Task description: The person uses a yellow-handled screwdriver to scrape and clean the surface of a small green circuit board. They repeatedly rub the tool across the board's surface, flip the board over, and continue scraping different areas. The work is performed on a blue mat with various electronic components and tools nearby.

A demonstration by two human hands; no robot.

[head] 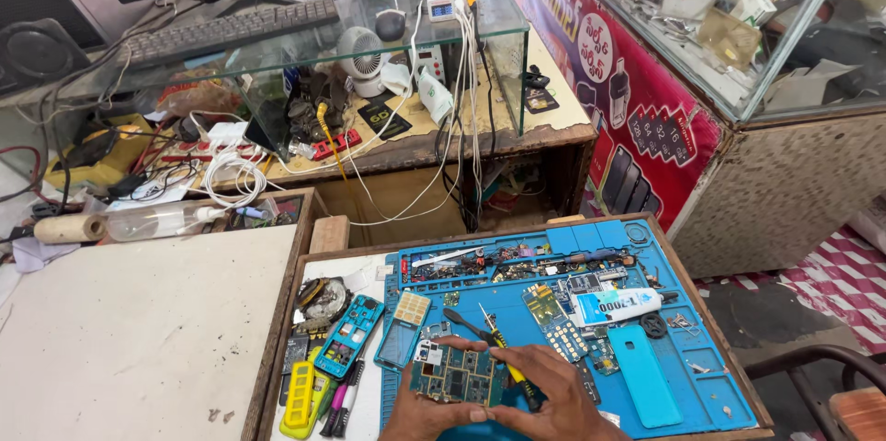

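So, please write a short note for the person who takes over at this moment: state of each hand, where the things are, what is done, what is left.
Left hand: holds the green circuit board by its lower left edge, on the blue work mat.
Right hand: rests at the board's right side, fingers on a yellow-handled screwdriver.
Around: blue phone back cover to the right, white glue tube above it, turquoise phone frame to the left.
Done: the phone is open, the board is out.
Left: the work on the board; I cannot tell which screws remain.
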